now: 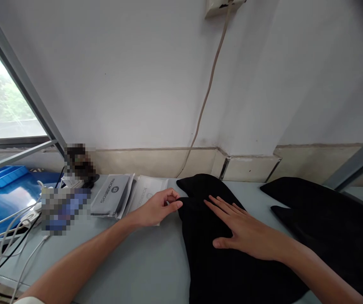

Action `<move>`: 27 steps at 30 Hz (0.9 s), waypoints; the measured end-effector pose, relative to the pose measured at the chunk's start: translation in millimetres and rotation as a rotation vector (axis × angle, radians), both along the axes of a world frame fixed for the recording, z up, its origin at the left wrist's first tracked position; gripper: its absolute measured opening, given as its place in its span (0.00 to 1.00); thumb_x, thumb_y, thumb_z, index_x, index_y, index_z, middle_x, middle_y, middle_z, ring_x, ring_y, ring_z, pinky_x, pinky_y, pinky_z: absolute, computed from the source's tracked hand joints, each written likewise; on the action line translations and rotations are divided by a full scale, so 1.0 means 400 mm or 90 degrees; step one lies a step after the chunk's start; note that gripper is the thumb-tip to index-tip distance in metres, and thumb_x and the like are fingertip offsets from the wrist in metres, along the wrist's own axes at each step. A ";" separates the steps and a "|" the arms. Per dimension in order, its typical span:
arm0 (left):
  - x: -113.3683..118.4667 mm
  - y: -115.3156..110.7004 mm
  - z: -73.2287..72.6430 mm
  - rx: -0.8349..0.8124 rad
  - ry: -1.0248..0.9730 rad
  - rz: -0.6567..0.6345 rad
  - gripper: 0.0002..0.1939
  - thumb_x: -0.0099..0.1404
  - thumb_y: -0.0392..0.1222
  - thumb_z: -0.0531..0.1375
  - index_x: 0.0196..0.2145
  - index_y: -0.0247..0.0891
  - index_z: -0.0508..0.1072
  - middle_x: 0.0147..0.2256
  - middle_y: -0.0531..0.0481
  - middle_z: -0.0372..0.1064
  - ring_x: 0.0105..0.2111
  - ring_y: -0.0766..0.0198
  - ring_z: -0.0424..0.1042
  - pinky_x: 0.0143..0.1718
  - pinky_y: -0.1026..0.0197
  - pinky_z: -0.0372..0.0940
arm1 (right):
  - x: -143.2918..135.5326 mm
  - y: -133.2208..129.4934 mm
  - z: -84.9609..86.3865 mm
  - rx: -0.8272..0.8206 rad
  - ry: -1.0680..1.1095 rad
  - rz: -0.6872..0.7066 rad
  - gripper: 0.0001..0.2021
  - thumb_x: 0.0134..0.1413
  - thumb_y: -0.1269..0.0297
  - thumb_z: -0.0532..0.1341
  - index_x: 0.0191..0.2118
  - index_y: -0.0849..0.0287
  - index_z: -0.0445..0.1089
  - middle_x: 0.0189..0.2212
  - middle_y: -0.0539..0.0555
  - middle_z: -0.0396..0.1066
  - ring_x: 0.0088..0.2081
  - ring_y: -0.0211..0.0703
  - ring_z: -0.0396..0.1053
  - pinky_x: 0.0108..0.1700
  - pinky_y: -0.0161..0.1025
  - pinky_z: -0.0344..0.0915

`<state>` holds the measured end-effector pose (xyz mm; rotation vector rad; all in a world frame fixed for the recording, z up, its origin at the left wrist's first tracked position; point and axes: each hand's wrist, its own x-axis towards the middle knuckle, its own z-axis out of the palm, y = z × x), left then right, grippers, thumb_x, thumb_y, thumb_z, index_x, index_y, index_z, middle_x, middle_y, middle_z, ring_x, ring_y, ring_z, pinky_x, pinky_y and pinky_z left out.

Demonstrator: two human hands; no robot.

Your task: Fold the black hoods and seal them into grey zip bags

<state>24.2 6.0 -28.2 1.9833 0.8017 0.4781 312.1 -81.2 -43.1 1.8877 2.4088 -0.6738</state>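
Observation:
A black fabric piece (206,270), with a pointed, overlapping upper part, lies on the grey-blue tabletop (143,261) in front of me. At its upper left corner my left hand (160,207) pinches the edge of the cloth between thumb and fingers. Flat on the middle of the same fabric rests my right hand (241,230), its fingers stretched out and thumb apart. More black fabric (333,223) lies to the right, with two pointed ends toward the wall. What kind of garment or cover the fabric is, I cannot tell.
Grey packets (113,194) marked ROCKBROS and a paler packet (145,190) lie left of the fabric. White cables (19,226) tangle at the far left beside a blue surface (4,198). A beige cord (211,80) hangs down the wall. Metal frame bars stand at both sides.

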 end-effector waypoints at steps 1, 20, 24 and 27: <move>-0.001 0.005 0.004 -0.031 -0.015 -0.004 0.17 0.75 0.58 0.55 0.45 0.41 0.67 0.29 0.57 0.64 0.27 0.67 0.61 0.30 0.63 0.58 | 0.007 0.004 -0.005 -0.011 0.006 0.011 0.56 0.58 0.33 0.62 0.78 0.56 0.36 0.78 0.58 0.27 0.77 0.62 0.27 0.76 0.62 0.36; -0.007 0.040 -0.061 0.231 0.098 0.044 0.11 0.75 0.45 0.59 0.53 0.45 0.69 0.42 0.51 0.74 0.41 0.57 0.74 0.43 0.57 0.66 | -0.181 -0.114 0.072 -0.024 0.183 0.281 0.03 0.69 0.68 0.64 0.44 0.54 0.75 0.43 0.51 0.74 0.49 0.48 0.74 0.66 0.53 0.59; 0.000 0.067 -0.071 0.267 0.081 0.079 0.06 0.73 0.41 0.61 0.48 0.43 0.71 0.42 0.51 0.73 0.38 0.60 0.72 0.42 0.58 0.67 | -0.185 -0.132 0.098 0.004 0.187 0.276 0.05 0.68 0.69 0.64 0.44 0.54 0.78 0.40 0.50 0.77 0.45 0.46 0.76 0.55 0.43 0.67; 0.002 0.061 -0.064 0.331 0.085 0.105 0.10 0.73 0.40 0.61 0.51 0.42 0.69 0.49 0.47 0.71 0.46 0.56 0.72 0.48 0.54 0.69 | -0.178 -0.130 0.108 -0.011 0.223 0.262 0.06 0.67 0.66 0.65 0.44 0.50 0.79 0.38 0.48 0.79 0.40 0.43 0.77 0.43 0.35 0.70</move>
